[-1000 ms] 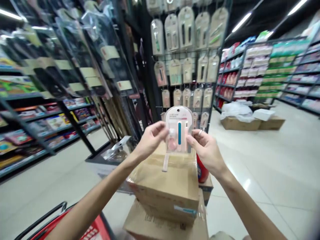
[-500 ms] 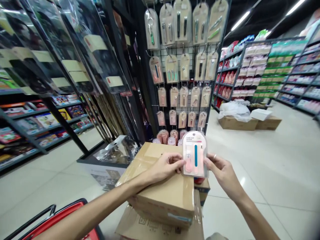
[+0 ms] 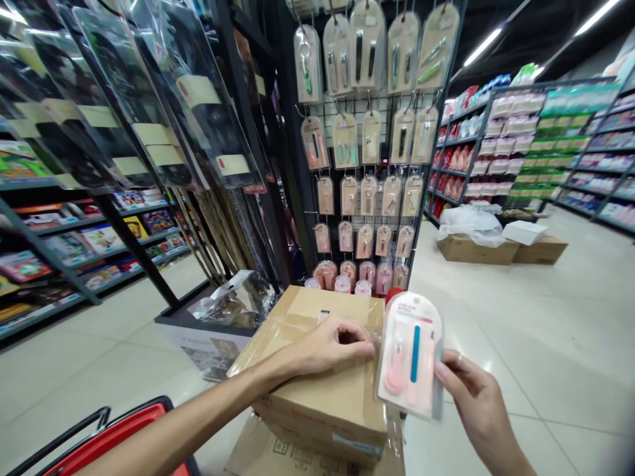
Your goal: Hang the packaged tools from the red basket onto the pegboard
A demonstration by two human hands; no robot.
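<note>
My right hand (image 3: 473, 403) holds a blister pack (image 3: 411, 354) with pink tools and a blue file inside, tilted and low at the right of the stacked boxes. My left hand (image 3: 333, 347) rests on top of the upper cardboard box (image 3: 322, 390), fingers curled down against its taped lid; whether anything is pinched under them is hidden. The box sits on another flattened-looking carton (image 3: 278, 453). Straight ahead a black wire rack (image 3: 364, 152) hangs with rows of similar carded packs.
A red basket or cart handle (image 3: 94, 433) shows at bottom left. Long shelves of goods run along the left and at the far right (image 3: 536, 139). Cartons with white bags (image 3: 476, 241) sit on the floor in the aisle. A foil-lined box (image 3: 225, 311) stands by the rack base.
The blister pack came down from in front of the rack to beside the boxes. My left hand let go of it and dropped onto the box top; only the right hand holds it.
</note>
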